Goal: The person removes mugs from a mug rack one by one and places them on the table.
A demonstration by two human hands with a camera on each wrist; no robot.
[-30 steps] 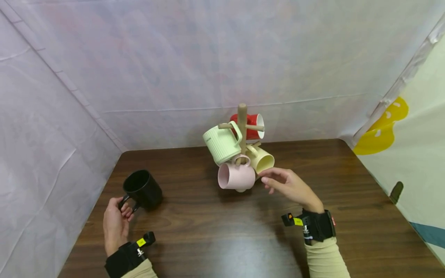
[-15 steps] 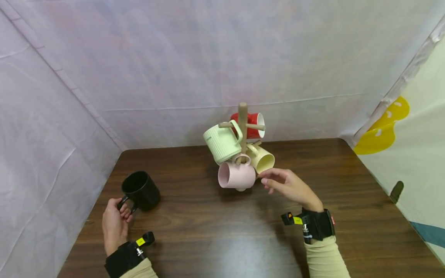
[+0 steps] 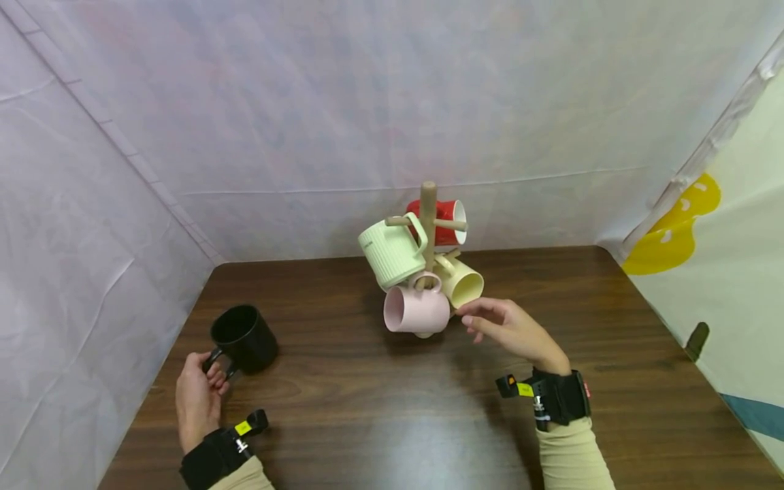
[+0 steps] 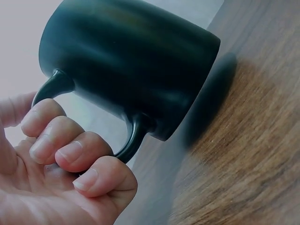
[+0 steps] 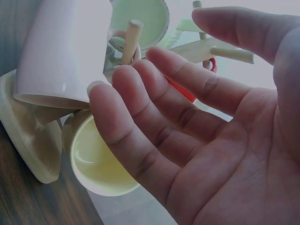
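My left hand [image 3: 199, 395] has its fingers curled round the handle of a black mug [image 4: 126, 56]. The mug stands upright, close over the left part of the table, with a dark shadow beside its base in the left wrist view. On a wooden mug tree [image 3: 428, 204] hang a pink mug [image 3: 418, 310], a pale yellow mug [image 3: 463, 284], a ribbed light green mug [image 3: 393, 253] and a red mug [image 3: 450, 221]. Beside the pink and yellow mugs is my right hand [image 5: 206, 126], fingers loosely extended and palm bare, holding nothing.
The brown wooden table [image 3: 343, 408] ends at the back against a whitish cloth wall [image 3: 294, 102]. Bare pegs [image 5: 232, 55] stick out from the mug tree, and its wooden base [image 5: 33, 136] lies below the pink mug.
The black mug, with my left hand gripping it, has shifted slightly left and toward me. My right hand and the mugs on the tree look the same.
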